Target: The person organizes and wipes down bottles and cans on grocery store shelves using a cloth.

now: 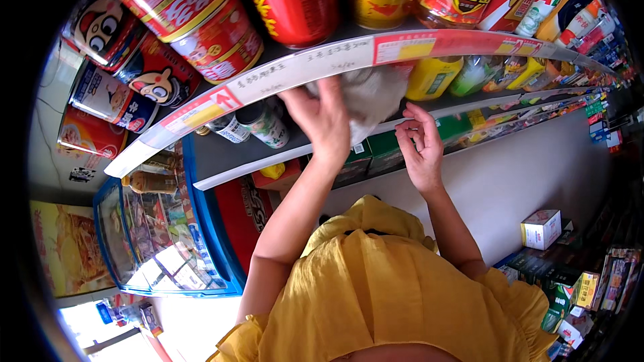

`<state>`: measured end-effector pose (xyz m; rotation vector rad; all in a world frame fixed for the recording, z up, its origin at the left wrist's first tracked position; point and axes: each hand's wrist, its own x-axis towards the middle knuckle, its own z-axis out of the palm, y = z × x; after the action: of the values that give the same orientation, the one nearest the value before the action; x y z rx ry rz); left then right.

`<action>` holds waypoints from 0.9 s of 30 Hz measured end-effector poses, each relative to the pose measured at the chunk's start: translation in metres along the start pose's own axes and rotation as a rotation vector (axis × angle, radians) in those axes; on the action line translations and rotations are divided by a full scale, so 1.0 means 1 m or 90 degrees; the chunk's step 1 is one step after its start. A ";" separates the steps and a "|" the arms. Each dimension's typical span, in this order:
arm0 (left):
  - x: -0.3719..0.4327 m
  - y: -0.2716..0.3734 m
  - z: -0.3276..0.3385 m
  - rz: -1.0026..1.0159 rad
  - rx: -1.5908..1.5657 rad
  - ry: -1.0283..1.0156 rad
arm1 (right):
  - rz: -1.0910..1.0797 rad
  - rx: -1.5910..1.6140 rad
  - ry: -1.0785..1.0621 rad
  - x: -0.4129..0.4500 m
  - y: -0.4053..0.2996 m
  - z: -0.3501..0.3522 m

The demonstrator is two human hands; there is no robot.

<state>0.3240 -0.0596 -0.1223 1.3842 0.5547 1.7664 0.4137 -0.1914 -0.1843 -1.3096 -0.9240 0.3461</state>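
Observation:
My left hand (324,123) reaches in under the label strip of the upper shelf, its fingertips partly hidden behind it. A crumpled greyish-white cloth (375,95) lies right beside that hand on the lower shelf; whether the fingers grip it, I cannot tell. My right hand (420,146) is held in front of the lower shelf's edge, just right of the cloth, fingers loosely curled and apart, with nothing in it. Small cans (266,125) stand to the left of my left hand. A yellow bottle (433,78) stands right of the cloth.
Overhead, the upper shelf (304,63) holds stacked red cans (216,35), a large red can (292,0) and bottles. A blue-framed glass-topped freezer (201,241) is at left. Green boxes (385,153) sit beneath the lower shelf. A white carton (541,230) and stacked packages are at right.

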 end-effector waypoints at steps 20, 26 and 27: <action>-0.091 -0.004 -0.008 0.201 0.311 -0.533 | 0.012 0.084 -0.260 0.004 0.041 -0.046; -0.068 0.008 -0.007 -0.076 0.108 -0.436 | 0.000 0.169 -0.124 0.022 0.021 -0.056; -0.064 -0.005 -0.008 -0.036 0.229 -0.269 | 0.005 0.191 -0.075 0.025 0.009 -0.048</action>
<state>0.3231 -0.1068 -0.1665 1.9059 0.6881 1.3118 0.4673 -0.2042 -0.1818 -1.0255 -0.9258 0.5517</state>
